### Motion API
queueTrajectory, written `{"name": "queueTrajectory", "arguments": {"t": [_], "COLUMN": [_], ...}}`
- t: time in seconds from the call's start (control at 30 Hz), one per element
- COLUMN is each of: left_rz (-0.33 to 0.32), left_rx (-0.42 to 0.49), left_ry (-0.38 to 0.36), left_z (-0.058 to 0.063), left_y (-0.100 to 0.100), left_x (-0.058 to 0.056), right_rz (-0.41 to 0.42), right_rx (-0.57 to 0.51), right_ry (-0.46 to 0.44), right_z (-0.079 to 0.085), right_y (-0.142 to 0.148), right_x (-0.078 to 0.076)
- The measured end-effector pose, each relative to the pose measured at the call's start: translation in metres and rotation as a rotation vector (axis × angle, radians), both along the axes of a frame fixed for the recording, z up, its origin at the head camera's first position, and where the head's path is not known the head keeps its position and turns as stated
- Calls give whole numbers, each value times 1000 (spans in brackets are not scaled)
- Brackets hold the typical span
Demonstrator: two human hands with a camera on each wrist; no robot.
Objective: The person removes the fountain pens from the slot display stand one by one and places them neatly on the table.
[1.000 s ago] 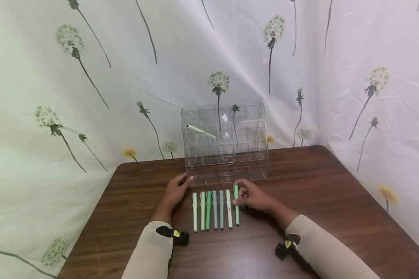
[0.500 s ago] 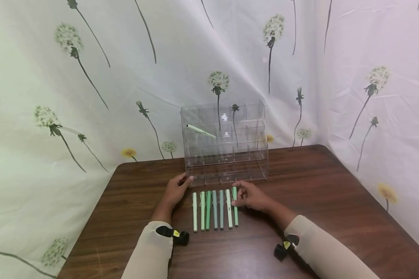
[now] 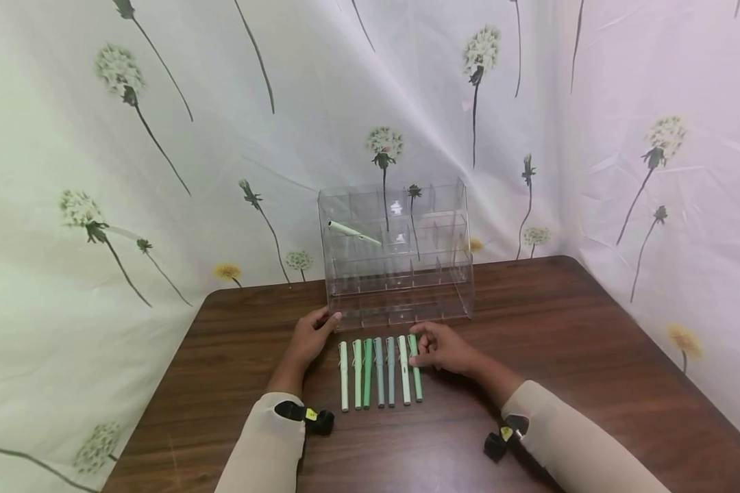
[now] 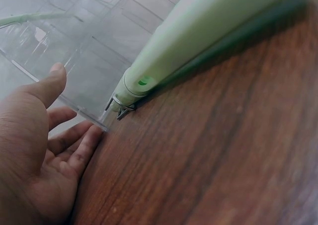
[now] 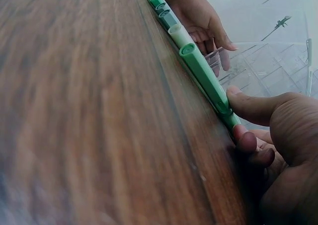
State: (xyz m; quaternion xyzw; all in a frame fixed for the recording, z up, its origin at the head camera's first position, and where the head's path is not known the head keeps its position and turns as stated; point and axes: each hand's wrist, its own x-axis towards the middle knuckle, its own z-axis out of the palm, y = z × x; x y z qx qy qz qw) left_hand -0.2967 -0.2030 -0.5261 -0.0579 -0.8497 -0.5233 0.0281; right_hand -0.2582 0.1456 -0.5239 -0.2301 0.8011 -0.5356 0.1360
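Observation:
My right hand (image 3: 445, 348) pinches the clip end of a bright green capped pen (image 3: 416, 376) between thumb and fingers. In the right wrist view that pen (image 5: 203, 73) lies low along the table, last in a row beside a whitish pen (image 5: 179, 35). My left hand (image 3: 311, 335) rests at the front left corner of a clear plastic organizer (image 3: 401, 291). In the left wrist view its thumb stands up in front of the clear panel (image 4: 79, 81), and its relaxed fingertips touch the bottom corner. A pale green pen (image 4: 184, 41) lies close by there.
Several pens in pale green, green and grey-blue, such as a grey-blue pen (image 3: 379, 373), lie side by side before the organizer. One light green pen (image 3: 353, 233) leans inside an upper left compartment. Behind the brown table (image 3: 530, 308) hangs a dandelion-print curtain (image 3: 222, 137).
My right hand has shifted the bright green pen slightly left and toward me, nearer the row, and still pinches it. The left hand has stayed at the organizer's corner.

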Motion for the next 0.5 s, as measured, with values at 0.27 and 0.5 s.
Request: {"name": "queueTrajectory", "arguments": {"t": [0.27,0.5], "left_rz": [-1,-1], "left_rx": [-10,9], "left_ry": [8,17], "left_z": [-2,0], "left_y": [0,1], "left_x": [1,3], "right_rz": [-20,-32], "right_rx": [-27,-49], "right_ry": [-23,-37], "right_z": [0,2], "right_y": [1,1], "right_x": [1,0]}}
